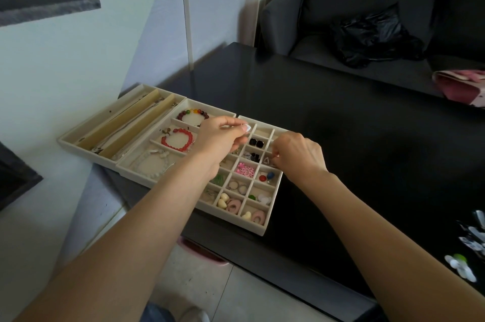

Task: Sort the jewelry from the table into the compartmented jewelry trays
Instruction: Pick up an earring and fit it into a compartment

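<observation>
On the black counter [341, 124] sit three beige trays side by side, and both hands are working over the right one. Largest first: the long tray [78, 135] at the left, with its lengthwise slots, carries thin chains, limp, tangle-prone things best lifted near the middle or by the clasp. Next, the bracelet tray [210, 109] holds a dark mixed bead bracelet [193, 114], a red bracelet [177, 140] and a pale one [151, 164]; beads on cord look light and floppy, smooth enough to slip, so I'd hook a finger through the loop. Then the grid tray [265, 227], small square cells with earrings: black studs [256, 142], a pink flower piece [246, 170], red and blue drops [266, 177], rings [237, 186], cream and pink hoops [231, 203].

Left hand [220, 138] hovers above the grid's far-left cells, fingers [245, 128] curled in and pinching a tiny pale piece, with a fine wire just visible. Right hand [296, 153] sits at the grid's right edge, fingertips pinched together low over a cell beside a small triangular earring [267, 160]; what it pinches I cannot tell. These bits are feather-light, hard, and easily dropped; a fingertip pinch on the body rather than the hook seems safest.

More loose pieces [462, 266] wait at the counter's near right. No brand, label or writing can be read anywhere.
</observation>
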